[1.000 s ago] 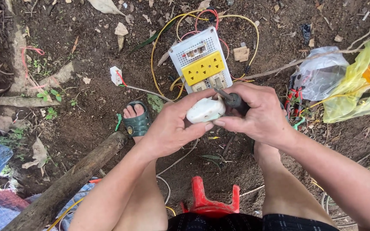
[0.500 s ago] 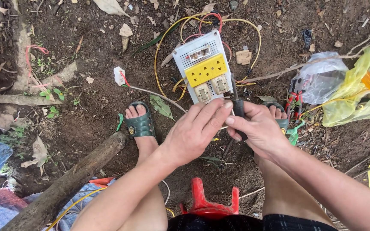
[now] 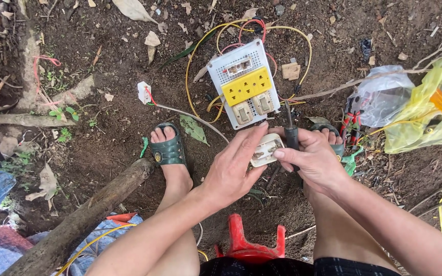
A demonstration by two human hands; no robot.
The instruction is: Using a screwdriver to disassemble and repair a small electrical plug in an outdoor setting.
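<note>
Item: small white socket piece [image 3: 265,150], gripped between my left hand [image 3: 234,168] and right hand [image 3: 310,158], hands together. My right hand also clasps a dark-handled screwdriver [image 3: 291,134]. White-and-yellow switch board [image 3: 244,83] lies on the soil at twelve o'clock, just beyond.

Both hands, the left hand [image 3: 236,171] and right hand [image 3: 310,158], hold a white socket part [image 3: 264,150] and a screwdriver [image 3: 291,134] above dirt.

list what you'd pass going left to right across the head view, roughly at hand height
fallen branch → green sandal → left hand → small white socket → screwdriver → right hand → yellow plastic bag
</note>
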